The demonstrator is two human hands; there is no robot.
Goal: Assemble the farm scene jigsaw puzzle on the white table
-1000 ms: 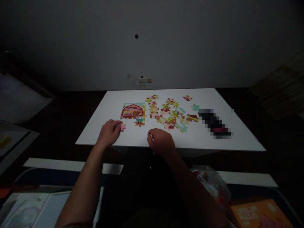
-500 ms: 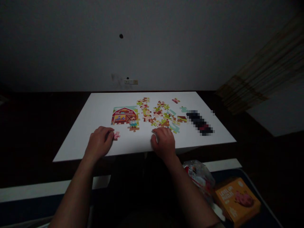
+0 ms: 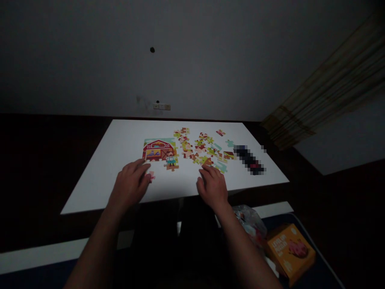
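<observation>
My left hand [image 3: 130, 181] rests on the white table with its fingers stretched forward and apart, the thumb against a pink jigsaw piece [image 3: 152, 175] that it partly covers. The fingertips reach the lower left edge of a joined jigsaw section [image 3: 158, 149] showing a red barn, with a figure in a teal outfit [image 3: 171, 159] at its lower right. On the right, my right hand [image 3: 214, 185] lies with fingers loosely bent and thumb apart, holding nothing. Just beyond its fingertips are loose jigsaw pieces [image 3: 200, 148], several of them overlapping.
The white table [image 3: 99, 176] stands near a grey wall. A pixelated dark object [image 3: 249, 159] lies at its right side. Below, on a blue seat, are a clear plastic bag [image 3: 248, 220] and an orange puzzle box [image 3: 290, 251]. A curtain [image 3: 300, 96] hangs at right.
My left hand has moved slightly right and its fingers have stretched forward over the pink piece towards the barn section. My right hand has shifted a little right. The camera view has shifted slightly.
</observation>
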